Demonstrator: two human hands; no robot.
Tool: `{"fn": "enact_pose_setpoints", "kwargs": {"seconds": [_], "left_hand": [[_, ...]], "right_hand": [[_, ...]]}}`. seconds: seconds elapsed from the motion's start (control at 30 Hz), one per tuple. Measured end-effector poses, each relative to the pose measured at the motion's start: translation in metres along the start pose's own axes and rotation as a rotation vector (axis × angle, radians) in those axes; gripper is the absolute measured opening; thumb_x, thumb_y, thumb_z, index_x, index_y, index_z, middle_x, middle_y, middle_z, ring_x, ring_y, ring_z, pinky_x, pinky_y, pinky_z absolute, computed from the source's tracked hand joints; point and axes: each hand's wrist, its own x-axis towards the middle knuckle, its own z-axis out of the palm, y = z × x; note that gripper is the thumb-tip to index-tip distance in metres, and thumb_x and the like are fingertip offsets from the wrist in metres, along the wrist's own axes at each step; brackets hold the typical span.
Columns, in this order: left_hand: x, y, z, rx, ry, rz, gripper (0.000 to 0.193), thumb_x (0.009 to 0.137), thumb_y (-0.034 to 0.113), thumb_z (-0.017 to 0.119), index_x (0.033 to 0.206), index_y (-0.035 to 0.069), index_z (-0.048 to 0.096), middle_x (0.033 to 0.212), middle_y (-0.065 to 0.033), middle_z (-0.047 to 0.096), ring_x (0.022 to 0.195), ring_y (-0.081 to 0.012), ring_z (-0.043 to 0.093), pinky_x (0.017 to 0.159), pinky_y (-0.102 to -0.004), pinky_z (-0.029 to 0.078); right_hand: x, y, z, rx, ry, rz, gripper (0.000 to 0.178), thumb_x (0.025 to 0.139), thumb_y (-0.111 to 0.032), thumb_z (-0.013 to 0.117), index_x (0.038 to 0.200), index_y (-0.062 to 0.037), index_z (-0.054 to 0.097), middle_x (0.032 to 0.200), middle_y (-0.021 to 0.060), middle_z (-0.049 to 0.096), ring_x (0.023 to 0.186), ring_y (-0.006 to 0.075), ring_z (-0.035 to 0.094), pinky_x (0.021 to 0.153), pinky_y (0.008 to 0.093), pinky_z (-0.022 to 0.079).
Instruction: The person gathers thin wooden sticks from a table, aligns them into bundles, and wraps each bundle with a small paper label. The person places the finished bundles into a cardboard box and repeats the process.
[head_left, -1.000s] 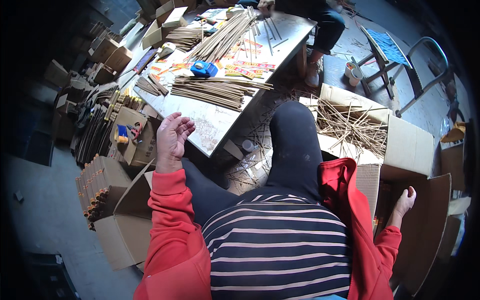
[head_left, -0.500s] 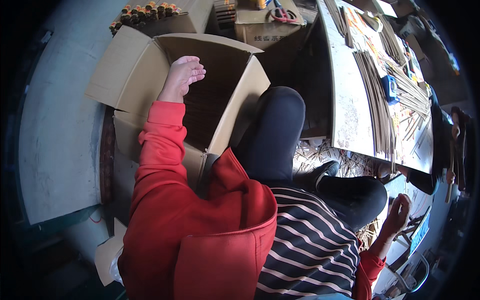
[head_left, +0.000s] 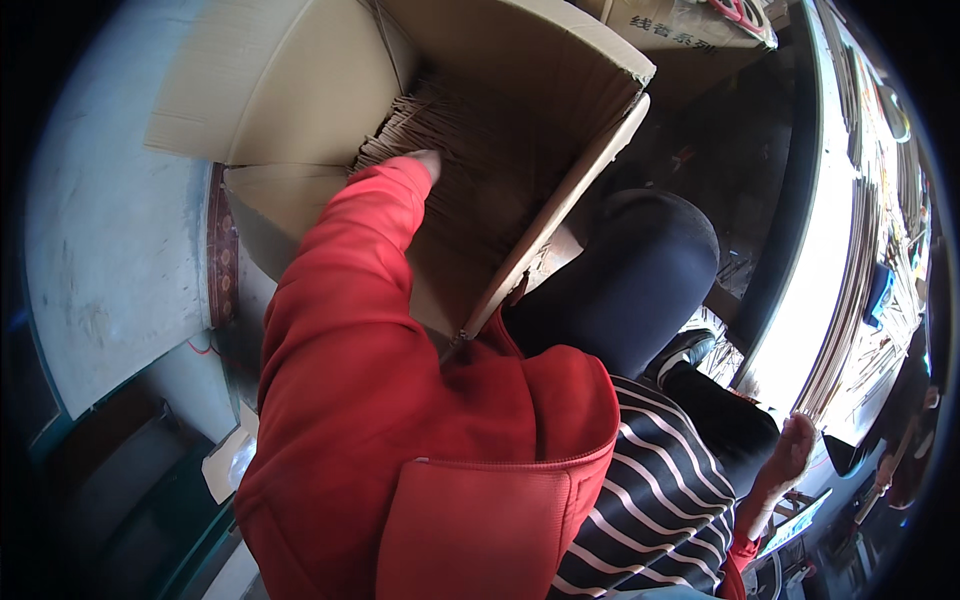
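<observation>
A red jacket of soft, matte cloth fills the middle, its sleeve creased in thick folds and its front edged with a fine zip. Beside it stands a large open box of smooth brown cardboard, its flaps spread outward and its straight edges bowed by the lens; one near edge is slightly ragged. The white surface curves along the right side, hard and flat, with a dark edge. Dark trousers cover a bent, rounded knee between box and surface, above a knit shirt with pale stripes. A smaller carton sits behind, with red looped scissor handles on top.

Inside the box, toward its far left corner, lie thin brown sticks, dry-looking, straight and loosely layered. Longer brown sticks lie side by side along the surface, close to a small blue object.

The left hand reaches into the box, right at the sticks; its fingers are hidden, so whether they grip any cannot be told. The right hand is loosely open near the surface's near corner, fingers together, nothing visible in it.
</observation>
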Motion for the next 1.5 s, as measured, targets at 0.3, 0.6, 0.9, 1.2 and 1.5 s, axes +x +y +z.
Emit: {"fn": "enact_pose_setpoints", "kwargs": {"seconds": [0.3, 0.6, 0.9, 1.2, 1.5], "left_hand": [[-0.028, 0.032, 0.091, 0.18, -0.033, 0.469, 0.042, 0.067, 0.02, 0.064, 0.107, 0.009, 0.06, 0.112, -0.0159, 0.054, 0.107, -0.0344, 0.05, 0.091, -0.0445, 0.04], [-0.013, 0.038, 0.117, 0.19, -0.021, 0.619, 0.066, 0.056, 0.027, 0.075, 0.117, 0.014, 0.053, 0.119, -0.0115, 0.048, 0.118, -0.0334, 0.041, 0.098, -0.0437, 0.034], [-0.039, 0.057, 0.075, 0.344, -0.183, 0.547, 0.06, 0.06, 0.029, 0.073, 0.115, 0.014, 0.054, 0.118, -0.011, 0.049, 0.116, -0.0325, 0.042, 0.098, -0.0441, 0.034], [-0.027, 0.045, 0.089, 0.432, -0.301, 0.543, 0.048, 0.067, 0.031, 0.067, 0.11, 0.013, 0.058, 0.11, -0.0122, 0.055, 0.107, -0.0317, 0.049, 0.093, -0.0434, 0.038], [-0.024, 0.05, 0.091, 0.451, -0.344, 0.582, 0.039, 0.074, 0.034, 0.061, 0.105, 0.011, 0.062, 0.102, -0.0134, 0.062, 0.098, -0.0308, 0.057, 0.088, -0.0428, 0.043]], "right_hand": [[0.024, -0.004, 0.022, 0.168, -0.157, 0.103, 0.011, 0.087, -0.007, 0.056, 0.096, -0.0007, 0.056, 0.097, 0.0076, 0.056, 0.09, 0.0146, 0.053, 0.084, 0.0271, 0.042], [0.023, -0.007, 0.024, 0.185, -0.213, 0.145, 0.011, 0.087, -0.005, 0.054, 0.097, -0.0007, 0.056, 0.099, 0.0074, 0.055, 0.092, 0.0148, 0.052, 0.085, 0.0284, 0.041], [0.019, -0.019, 0.022, 0.13, -0.23, 0.145, 0.011, 0.086, -0.006, 0.057, 0.095, 0.0, 0.057, 0.095, 0.0072, 0.057, 0.088, 0.0141, 0.053, 0.082, 0.0264, 0.043], [0.02, -0.022, 0.022, 0.127, -0.253, 0.166, 0.011, 0.087, -0.006, 0.057, 0.095, -0.0002, 0.057, 0.093, 0.006, 0.057, 0.087, 0.0124, 0.053, 0.08, 0.0246, 0.043], [0.019, -0.012, 0.02, 0.13, -0.27, 0.19, 0.011, 0.087, -0.008, 0.057, 0.096, -0.0011, 0.057, 0.093, 0.0043, 0.056, 0.085, 0.011, 0.052, 0.077, 0.0234, 0.042]]}}
